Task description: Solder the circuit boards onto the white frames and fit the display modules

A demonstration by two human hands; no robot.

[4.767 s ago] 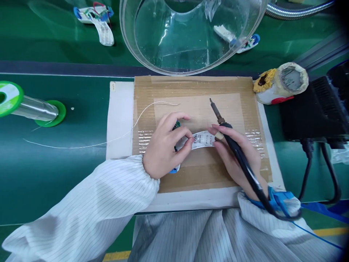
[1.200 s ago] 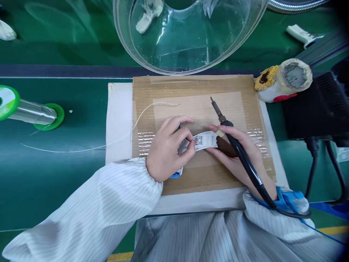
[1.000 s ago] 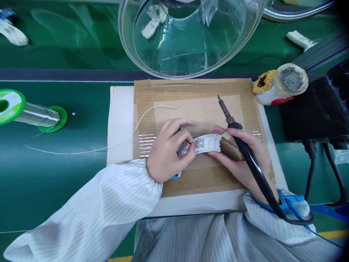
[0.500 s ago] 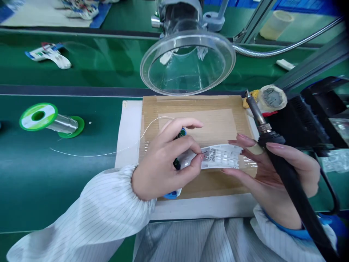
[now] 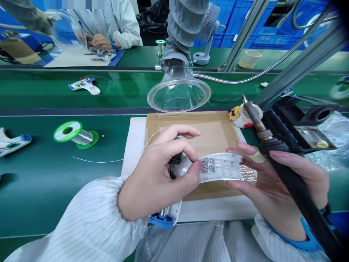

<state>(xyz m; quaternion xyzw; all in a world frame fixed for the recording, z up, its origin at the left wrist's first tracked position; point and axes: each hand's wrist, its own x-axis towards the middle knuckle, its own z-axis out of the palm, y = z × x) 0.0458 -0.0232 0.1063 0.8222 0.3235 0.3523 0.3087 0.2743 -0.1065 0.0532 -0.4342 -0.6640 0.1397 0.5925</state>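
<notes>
**A:** What's the left hand doing?

**B:** Pinching a white printed strip beside one small green board, keeping both steady over the cardboard mat.

**A:** And the right hand?

**B:** Curled around one soldering iron, tip raised clear, while it props the strip's far end.

**A:** Any solder?

**B:** One solder spool, on the tabletop, left of the mat.

Bright, even overhead light glints off the green workbench and clear plastic hood; shadows stay soft, while wide-angle distortion bends the metal rails and darkens the top right corner.
</notes>
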